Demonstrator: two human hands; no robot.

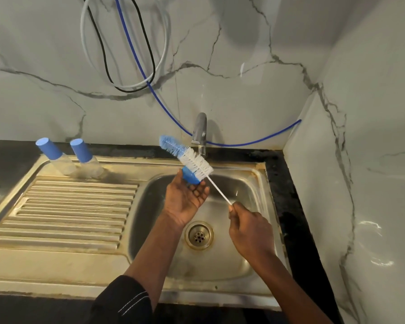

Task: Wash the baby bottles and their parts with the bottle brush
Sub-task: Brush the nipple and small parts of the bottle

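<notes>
I see the marbled wall (243,54) filling the upper half of my feed, with looped cables (126,54) hanging at 11 o'clock. Below it the steel sink (56,265) spans the lower frame, with its ribbed draining board (75,206) at 8 o'clock and its basin (232,265) at 6 o'clock. Both forearms reach in from 6 o'clock over the basin. The left hand (185,199) is palm up, thumb and fingertips holding a blue bottle part (190,177) just above the basin's far edge. The right hand (250,228) has its fingers curled and pinches the end of the brush's thin white handle. The brush (193,161) slants up towards 11 o'clock, and its white bristles touch the blue bottle part. At 10 o'clock, on the sink's back ledge, stand the left bottle (56,157) and the right bottle (88,159), close together, clear with blue caps on. The tap (200,132) sits at the basin's 12 o'clock, just behind the brush. The drain (198,235) lies between my two wrists.
</notes>
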